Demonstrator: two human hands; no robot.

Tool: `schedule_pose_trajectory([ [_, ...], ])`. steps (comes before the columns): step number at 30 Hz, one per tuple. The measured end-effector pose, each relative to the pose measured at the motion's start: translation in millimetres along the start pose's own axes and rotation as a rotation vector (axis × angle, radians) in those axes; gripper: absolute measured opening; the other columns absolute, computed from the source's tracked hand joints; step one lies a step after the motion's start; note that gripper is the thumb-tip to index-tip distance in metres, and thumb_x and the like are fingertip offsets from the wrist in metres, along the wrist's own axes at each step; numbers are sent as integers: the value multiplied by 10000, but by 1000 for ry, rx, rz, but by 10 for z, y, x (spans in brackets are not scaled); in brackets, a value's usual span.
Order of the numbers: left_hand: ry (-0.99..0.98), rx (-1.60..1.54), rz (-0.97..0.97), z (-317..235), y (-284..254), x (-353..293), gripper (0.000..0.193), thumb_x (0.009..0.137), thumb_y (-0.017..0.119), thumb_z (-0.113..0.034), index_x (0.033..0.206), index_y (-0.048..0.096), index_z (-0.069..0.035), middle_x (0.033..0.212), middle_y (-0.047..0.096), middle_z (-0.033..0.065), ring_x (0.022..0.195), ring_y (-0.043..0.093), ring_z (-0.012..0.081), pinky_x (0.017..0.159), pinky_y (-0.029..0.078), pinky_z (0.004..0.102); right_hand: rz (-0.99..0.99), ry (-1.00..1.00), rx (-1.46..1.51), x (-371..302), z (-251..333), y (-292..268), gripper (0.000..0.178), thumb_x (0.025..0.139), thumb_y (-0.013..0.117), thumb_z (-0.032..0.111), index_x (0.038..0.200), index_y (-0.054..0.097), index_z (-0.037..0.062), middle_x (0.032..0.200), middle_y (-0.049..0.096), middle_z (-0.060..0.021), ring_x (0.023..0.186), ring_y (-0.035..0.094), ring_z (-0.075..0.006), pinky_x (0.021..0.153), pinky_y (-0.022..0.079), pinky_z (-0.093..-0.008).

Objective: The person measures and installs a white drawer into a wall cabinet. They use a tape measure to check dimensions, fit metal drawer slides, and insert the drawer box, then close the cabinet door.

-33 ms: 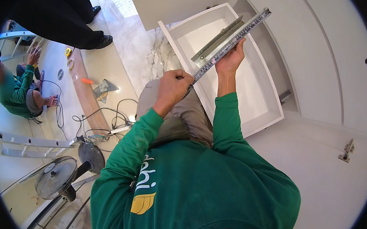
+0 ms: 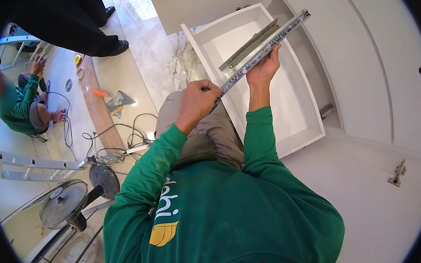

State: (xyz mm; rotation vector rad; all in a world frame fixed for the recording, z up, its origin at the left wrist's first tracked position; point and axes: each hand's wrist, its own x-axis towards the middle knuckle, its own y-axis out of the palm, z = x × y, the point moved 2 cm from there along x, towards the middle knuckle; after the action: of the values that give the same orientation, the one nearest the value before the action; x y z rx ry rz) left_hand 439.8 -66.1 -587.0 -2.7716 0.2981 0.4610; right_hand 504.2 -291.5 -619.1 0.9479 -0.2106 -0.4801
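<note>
A long metal drawer slide (image 2: 266,52) with a row of small bearings along its edge slants up to the right in front of me. Beside its far side runs a flatter metal rail (image 2: 246,47); I cannot tell whether the two are joined. My left hand (image 2: 200,101) is closed in a pinch at the slide's near end, and its fingertips are partly hidden. Farther along, my right hand (image 2: 265,69) grips the slide from below. Under both metal pieces lies a white open drawer (image 2: 298,147), beyond my knees.
White cabinet panels (image 2: 362,45) stand at the right, with a metal hinge (image 2: 398,173) low down. On the left are a fan (image 2: 64,205), tangled cables (image 2: 132,140), a ladder (image 2: 35,162), an orange-handled tool (image 2: 100,92) and a tape measure (image 2: 78,59). A co-worker (image 2: 23,104) sits there; another person's legs (image 2: 71,26) stand nearby.
</note>
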Motion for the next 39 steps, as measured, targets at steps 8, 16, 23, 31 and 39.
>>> schedule_pose_trajectory([
  [8, -95, 31, 34, 26, 9, 11, 254, 854, 787, -274, 896, 834, -28, 763, 763, 105, 704, 700, 224, 704, 535, 369, -35, 22, 14, -28, -26, -78, 512, 1167, 425, 531, 1376, 628, 109, 1281, 695, -61, 1181, 664, -235, 1034, 560, -420],
  [16, -94, -11, 54, 80, 27, 43, 250, 865, 790, -266, 890, 832, -21, 754, 754, 75, 699, 668, 181, 686, 512, 348, 26, 13, 42, -1, -29, -133, 546, 1181, 378, 497, 1475, 588, 86, 1338, 695, -159, 1239, 674, -280, 1049, 582, -441],
  [23, -152, -40, 91, 73, 21, 50, 240, 865, 797, -248, 887, 827, -11, 740, 733, 45, 685, 637, 141, 667, 499, 324, 26, 16, 62, 16, -49, -167, 549, 1179, 381, 498, 1483, 585, 89, 1344, 693, -159, 1256, 673, -281, 1034, 600, -439],
  [31, -132, -89, 97, 82, 30, 57, 224, 873, 795, -231, 881, 823, -8, 742, 717, 38, 693, 614, 131, 668, 487, 315, 78, 19, 91, 23, -45, -148, 547, 1181, 371, 496, 1479, 582, 89, 1332, 690, -172, 1258, 672, -280, 1012, 614, -432],
  [39, -166, -89, 108, 112, 39, 77, 224, 874, 795, -225, 878, 814, -2, 716, 689, 24, 671, 587, 124, 640, 460, 313, 99, 17, 105, 32, -42, -140, 542, 1178, 378, 496, 1471, 589, 91, 1339, 690, -180, 1244, 678, -279, 1001, 617, -424],
])
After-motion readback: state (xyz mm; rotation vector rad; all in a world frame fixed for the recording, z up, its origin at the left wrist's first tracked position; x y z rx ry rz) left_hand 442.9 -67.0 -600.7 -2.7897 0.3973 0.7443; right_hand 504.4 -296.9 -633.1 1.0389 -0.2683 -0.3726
